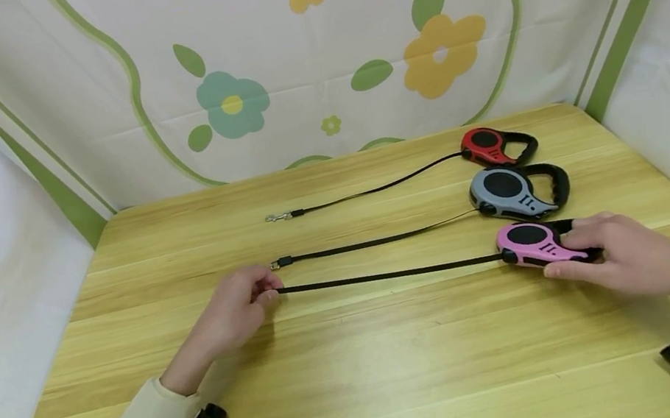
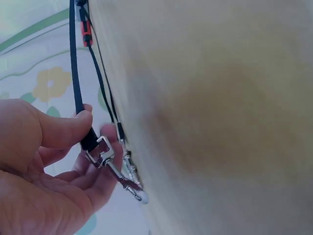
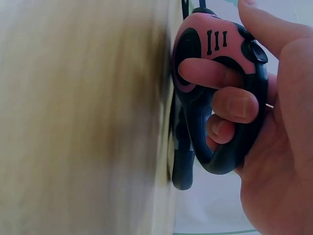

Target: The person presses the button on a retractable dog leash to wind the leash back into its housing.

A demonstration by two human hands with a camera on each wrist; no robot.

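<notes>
A pink retractable leash (image 1: 531,242) lies on the wooden table (image 1: 364,375) at the right. My right hand (image 1: 574,250) grips its black handle; in the right wrist view the fingers (image 3: 230,105) curl through the handle loop and the thumb lies over the pink housing (image 3: 205,44). Its black strap (image 1: 387,275) runs out taut to the left. There my left hand (image 1: 264,293) pinches the strap's end, and the left wrist view shows the thumb (image 2: 66,128) on the strap just above the metal clip (image 2: 105,157).
A grey leash (image 1: 510,191) and a red leash (image 1: 490,145) lie behind the pink one, their cords stretched left and ending in clips (image 1: 277,264) (image 1: 274,217). A floral cloth (image 1: 308,57) walls the back, with white cloth at both sides.
</notes>
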